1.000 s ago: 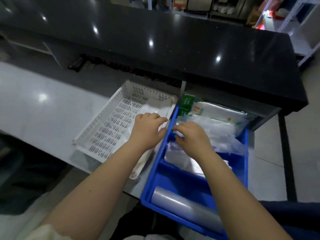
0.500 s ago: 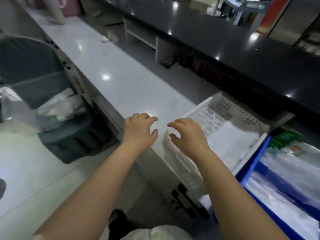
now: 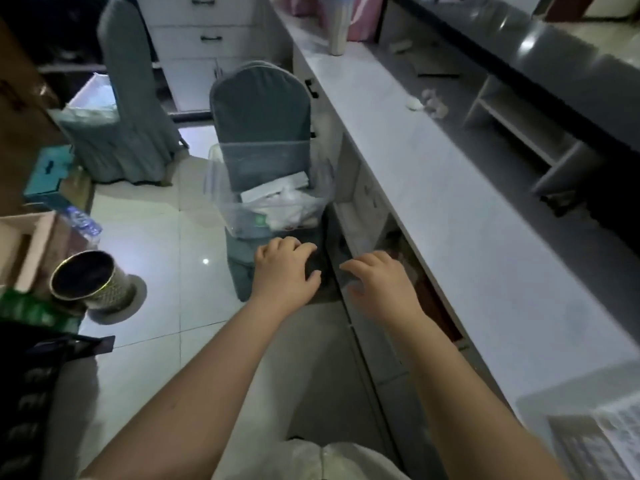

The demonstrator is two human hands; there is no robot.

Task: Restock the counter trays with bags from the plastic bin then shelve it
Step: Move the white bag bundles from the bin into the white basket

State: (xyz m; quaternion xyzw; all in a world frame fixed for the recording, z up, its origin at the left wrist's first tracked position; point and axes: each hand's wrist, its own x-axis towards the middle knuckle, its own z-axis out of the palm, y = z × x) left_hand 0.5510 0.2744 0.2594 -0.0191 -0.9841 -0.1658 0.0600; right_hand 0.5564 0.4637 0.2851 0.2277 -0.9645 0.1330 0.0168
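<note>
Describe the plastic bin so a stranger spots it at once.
Follow the long white counter on the right to the nearer grey-covered chair beside it. On its seat sits the plastic bin. It is the only see-through container in view, and it holds white bags.

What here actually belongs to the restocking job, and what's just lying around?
Part of the job:
clear plastic bin
bags inside it
white perforated tray
left hand and right hand, both empty, near the bin

Just lying about:
metal can
far covered chair
tumbler and crumpled scraps on the counter
</note>
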